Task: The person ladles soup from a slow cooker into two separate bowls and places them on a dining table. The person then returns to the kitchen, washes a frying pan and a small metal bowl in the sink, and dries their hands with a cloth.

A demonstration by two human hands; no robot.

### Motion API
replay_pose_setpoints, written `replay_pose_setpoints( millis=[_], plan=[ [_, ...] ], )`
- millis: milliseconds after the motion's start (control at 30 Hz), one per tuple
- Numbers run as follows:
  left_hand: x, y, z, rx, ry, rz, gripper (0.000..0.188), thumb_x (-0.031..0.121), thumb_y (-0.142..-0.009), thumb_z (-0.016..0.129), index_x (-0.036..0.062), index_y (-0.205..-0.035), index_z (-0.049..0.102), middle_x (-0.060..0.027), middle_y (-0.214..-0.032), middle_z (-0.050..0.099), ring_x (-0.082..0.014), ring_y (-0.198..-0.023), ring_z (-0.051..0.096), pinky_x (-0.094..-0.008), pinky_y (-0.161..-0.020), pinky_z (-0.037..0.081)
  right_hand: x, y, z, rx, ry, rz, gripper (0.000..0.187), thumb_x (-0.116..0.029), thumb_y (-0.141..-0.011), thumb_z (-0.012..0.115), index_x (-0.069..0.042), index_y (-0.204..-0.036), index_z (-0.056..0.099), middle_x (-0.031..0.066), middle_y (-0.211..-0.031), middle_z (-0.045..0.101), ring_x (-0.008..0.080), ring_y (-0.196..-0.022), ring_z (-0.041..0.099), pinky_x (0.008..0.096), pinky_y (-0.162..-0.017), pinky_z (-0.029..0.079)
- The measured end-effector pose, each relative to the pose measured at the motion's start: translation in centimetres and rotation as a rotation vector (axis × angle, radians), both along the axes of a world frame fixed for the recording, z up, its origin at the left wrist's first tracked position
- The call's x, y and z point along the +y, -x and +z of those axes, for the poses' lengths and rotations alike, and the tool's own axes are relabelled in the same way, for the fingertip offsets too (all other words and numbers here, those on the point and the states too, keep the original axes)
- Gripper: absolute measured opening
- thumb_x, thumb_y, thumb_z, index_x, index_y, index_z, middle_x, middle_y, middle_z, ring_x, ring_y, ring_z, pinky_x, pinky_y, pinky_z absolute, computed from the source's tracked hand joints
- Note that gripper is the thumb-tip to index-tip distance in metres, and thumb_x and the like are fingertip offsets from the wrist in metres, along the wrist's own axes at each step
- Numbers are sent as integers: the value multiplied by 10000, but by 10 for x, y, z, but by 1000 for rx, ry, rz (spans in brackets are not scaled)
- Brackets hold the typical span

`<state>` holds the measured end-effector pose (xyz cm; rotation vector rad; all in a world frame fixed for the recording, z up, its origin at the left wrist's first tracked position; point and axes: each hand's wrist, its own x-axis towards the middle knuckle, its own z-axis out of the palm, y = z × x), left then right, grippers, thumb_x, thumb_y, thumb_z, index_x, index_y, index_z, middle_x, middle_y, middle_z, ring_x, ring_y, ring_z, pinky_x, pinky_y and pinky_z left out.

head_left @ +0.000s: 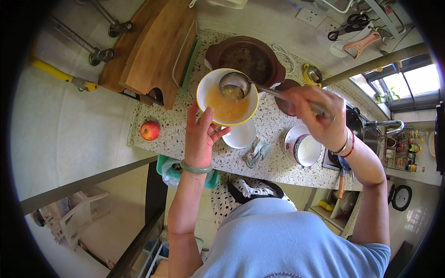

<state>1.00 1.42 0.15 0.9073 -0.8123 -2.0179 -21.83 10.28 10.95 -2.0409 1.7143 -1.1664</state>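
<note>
My left hand (202, 134) holds up a white bowl with a yellow rim (252, 107), its thumb at the rim and the other fingers at the side and underneath. Cloudy orange-brown soup (222, 105) fills part of the bowl. In my right hand (320, 113) is the handle of a metal ladle (235, 83), whose head is tilted inside the bowl over the soup. Behind the bowl stands a brown slow cooker pot (278, 69) with brownish liquid in it. Below the raised bowl, a white bowl (242, 135) rests on the speckled counter.
A crumpled cloth (257, 152) and stacked bowls (308, 150) lie near the counter's front edge. An apple (149, 130) sits at the left, before wooden cutting boards (157, 51). Right of the pot are a dark round lid (286, 88) and a yellow cup (313, 74). A green bin (211, 180) hangs below the edge.
</note>
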Motion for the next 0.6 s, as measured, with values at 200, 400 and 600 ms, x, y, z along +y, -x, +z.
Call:
replay_pose_setpoints(
  millis=[200,400,600],
  plan=[
    [-1,0,-1,0,6,-13,572,323,-927,632,118,-1382,354,-73,-1198,583,-179,-1018,633,-359,-820,576,-12,5,7,-438,-220,-175,247,-174,-1003,520,14,-975,677,16,-654,623,34,-535,513,189,-489,408],
    [-4,-1,-7,13,-10,-26,544,338,-938,612,144,-1381,363,-48,-1219,574,-174,-1044,616,-370,-872,543,-20,20,14,-589,-182,-203,280,-207,-1013,513,13,-961,677,21,-645,615,41,-504,501,180,-478,384],
    [-3,-4,-9,-25,-27,-40,486,376,-968,542,166,-1375,380,-49,-1300,527,-192,-1137,566,-392,-940,483,-31,45,14,-562,-90,-262,300,-230,-1010,523,25,-995,680,38,-669,621,56,-531,517,194,-517,415]
  ],
)
